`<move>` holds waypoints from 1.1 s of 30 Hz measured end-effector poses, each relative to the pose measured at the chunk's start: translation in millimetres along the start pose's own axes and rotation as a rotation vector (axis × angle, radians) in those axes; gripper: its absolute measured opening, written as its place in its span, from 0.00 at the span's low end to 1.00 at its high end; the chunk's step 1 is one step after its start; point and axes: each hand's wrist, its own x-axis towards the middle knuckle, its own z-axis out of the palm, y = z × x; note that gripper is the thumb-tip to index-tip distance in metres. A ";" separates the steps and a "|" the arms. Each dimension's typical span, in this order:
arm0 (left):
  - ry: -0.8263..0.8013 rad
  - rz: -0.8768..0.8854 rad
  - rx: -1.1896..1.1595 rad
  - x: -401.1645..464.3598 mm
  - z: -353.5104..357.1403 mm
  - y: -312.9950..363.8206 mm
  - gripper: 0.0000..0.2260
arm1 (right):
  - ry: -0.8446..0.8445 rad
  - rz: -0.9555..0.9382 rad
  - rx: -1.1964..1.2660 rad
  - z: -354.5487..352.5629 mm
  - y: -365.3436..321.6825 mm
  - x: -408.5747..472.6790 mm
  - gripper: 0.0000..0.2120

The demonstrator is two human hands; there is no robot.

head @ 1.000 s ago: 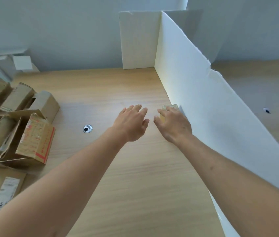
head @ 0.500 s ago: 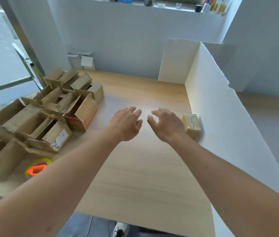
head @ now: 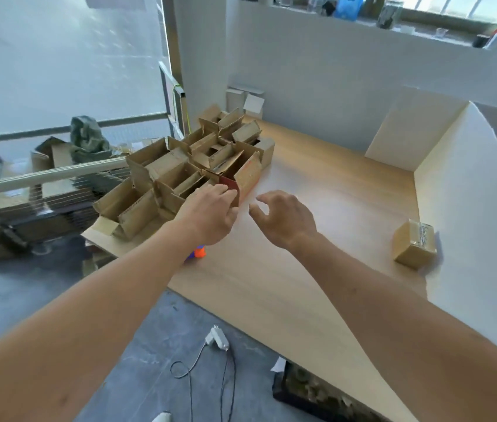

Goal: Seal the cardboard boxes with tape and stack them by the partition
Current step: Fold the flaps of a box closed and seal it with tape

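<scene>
A small sealed cardboard box (head: 414, 246) stands on the wooden table (head: 317, 269) against the white partition (head: 466, 214) at the right. A pile of open, unsealed cardboard boxes (head: 180, 178) covers the table's left end. My left hand (head: 210, 213) reaches over the near edge of that pile, fingers extended beside a box with red print (head: 248, 178), holding nothing. My right hand (head: 283, 219) hovers just to its right above the table, fingers loosely curled and empty. An orange tape dispenser (head: 199, 251) shows partly under my left wrist.
Left of the table a metal railing (head: 43, 175) fences off stacked flat cardboard. A white adapter with cable (head: 218, 339) lies on the grey floor below. A dark tray (head: 317, 391) sits under the table edge. A window ledge (head: 393, 22) with bottles runs along the back.
Both hands left the sealed box by the partition and swung left across the table to the pile of open boxes. My view turned left with them.
</scene>
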 end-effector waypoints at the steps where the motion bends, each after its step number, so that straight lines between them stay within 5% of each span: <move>1: 0.001 -0.016 -0.001 -5.7 -1.5 -19.5 0.18 | -0.015 -0.014 0.007 10.3 -16.5 5.8 0.20; 14: -0.130 -0.122 -0.005 -38.0 4.1 -262.7 0.21 | -0.136 -0.033 0.079 159.2 -198.4 86.6 0.21; 28: -0.227 -0.216 -0.057 48.5 83.6 -389.1 0.22 | -0.304 0.053 0.136 295.6 -221.0 203.7 0.18; 33: -0.262 -0.260 -0.067 76.7 119.0 -417.2 0.22 | -0.356 0.120 0.166 341.1 -216.8 230.6 0.25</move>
